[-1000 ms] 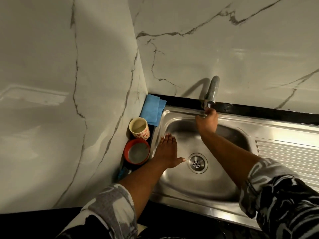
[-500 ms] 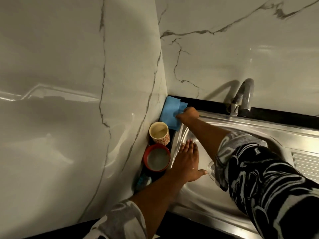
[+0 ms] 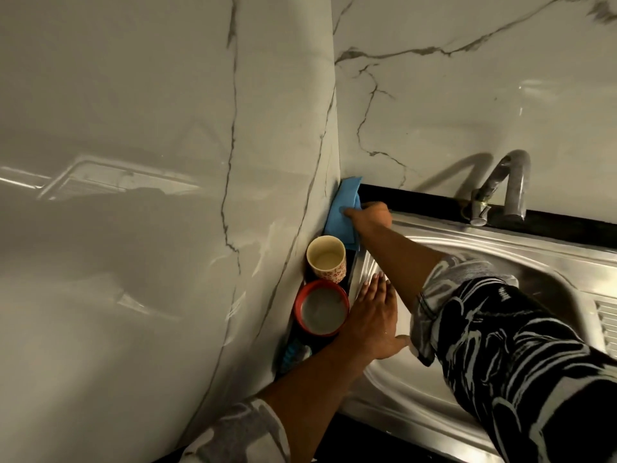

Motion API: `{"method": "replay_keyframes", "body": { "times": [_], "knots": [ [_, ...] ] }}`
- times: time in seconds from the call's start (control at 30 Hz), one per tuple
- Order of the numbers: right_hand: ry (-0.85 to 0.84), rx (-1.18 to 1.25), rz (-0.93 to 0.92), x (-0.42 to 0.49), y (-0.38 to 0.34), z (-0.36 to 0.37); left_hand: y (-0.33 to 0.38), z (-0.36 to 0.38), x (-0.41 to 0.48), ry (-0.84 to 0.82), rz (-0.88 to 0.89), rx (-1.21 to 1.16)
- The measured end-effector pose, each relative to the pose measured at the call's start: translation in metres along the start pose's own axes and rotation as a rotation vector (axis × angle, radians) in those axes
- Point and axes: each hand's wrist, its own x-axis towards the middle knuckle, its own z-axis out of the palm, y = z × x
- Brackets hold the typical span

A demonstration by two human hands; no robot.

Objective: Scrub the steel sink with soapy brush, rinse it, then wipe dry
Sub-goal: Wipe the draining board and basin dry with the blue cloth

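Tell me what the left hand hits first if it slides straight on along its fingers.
Probably the person's bare right forearm, which crosses just beyond the left hand. If that arm sits higher, the folded blue cloth comes next.

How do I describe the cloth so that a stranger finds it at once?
Follow the left edge of the steel sink back to the corner where the marble walls meet. The cloth sits there, gripped by the right hand. It is flat and blue; the cup and red bowl beside it are round.
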Motion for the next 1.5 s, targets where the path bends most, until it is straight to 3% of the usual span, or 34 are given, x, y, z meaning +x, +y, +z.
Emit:
{"method": "replay_keyframes", "body": {
  "times": [0.2, 0.4, 0.57, 0.77, 0.93, 1.17, 1.23, 1.4, 1.5],
  "knots": [
    [0.044, 0.426, -0.079, -0.026, 0.029, -0.043, 0.014, 0.005, 0.006, 0.023, 0.024, 0.036],
    [0.090, 0.691, 0.028, -0.078, 0.096, -0.141, 0.062, 0.006, 0.010, 0.011, 0.104, 0.007],
    [0.276, 0.680, 0.021, -0.146, 0.191, -0.253, 0.129, 0.011, 0.009, -0.027, 0.207, 0.026],
    [0.624, 0.763, 0.043, -0.224, 0.292, -0.388, 0.249, 0.043, 0.020, -0.073, 0.329, 0.104],
    [0.768, 0.712, 0.104, -0.272, 0.377, -0.488, 0.374, 0.085, 0.016, -0.118, 0.448, 0.151],
    [0.818, 0.651, 0.151, -0.319, 0.466, -0.612, 0.527, 0.144, 0.006, -0.190, 0.503, 0.246],
    [0.852, 0.482, 0.206, -0.338, 0.481, -0.642, 0.548, 0.153, 0.003, -0.212, 0.501, 0.271],
    [1.063, -0.266, 0.332, -0.361, 0.517, -0.701, 0.576, 0.172, 0.001, -0.254, 0.479, 0.356],
    [0.949, -0.284, 0.441, -0.331, 0.527, -0.702, 0.588, 0.177, 0.006, -0.279, 0.463, 0.364]
  ]
}}
